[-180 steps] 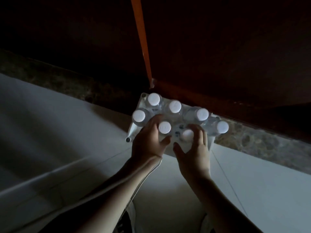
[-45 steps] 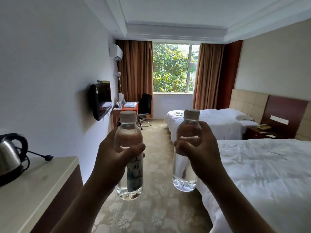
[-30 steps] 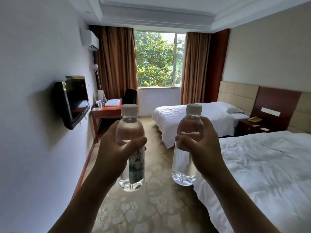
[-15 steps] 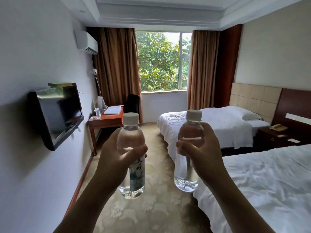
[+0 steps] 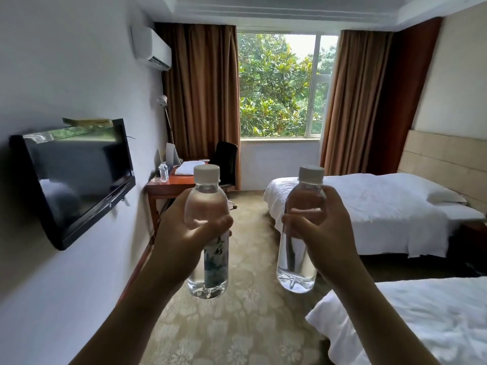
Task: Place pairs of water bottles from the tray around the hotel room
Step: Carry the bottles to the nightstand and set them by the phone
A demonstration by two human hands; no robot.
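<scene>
I hold two clear water bottles with white caps upright in front of me, over the carpet aisle. My left hand [image 5: 181, 235] grips the left water bottle [image 5: 206, 201] around its middle; this one has a pale printed label. My right hand [image 5: 324, 233] grips the right water bottle [image 5: 297, 270] the same way. A pair of small bottles [image 5: 164, 173] stands on the wooden desk [image 5: 171, 185] far ahead on the left. The tray is out of sight.
A wall-mounted TV [image 5: 76, 177] juts out at the left. A black chair [image 5: 225, 164] sits by the desk under the window [image 5: 279, 85]. Two white beds, one far [image 5: 369, 206] and one near [image 5: 411, 320], fill the right side. Patterned carpet [image 5: 237, 325] runs between.
I lifted both bottles from the tray earlier and have since walked forward into the room; the TV, desk and far bed are closer. The counter with the kettle has dropped out of view.
</scene>
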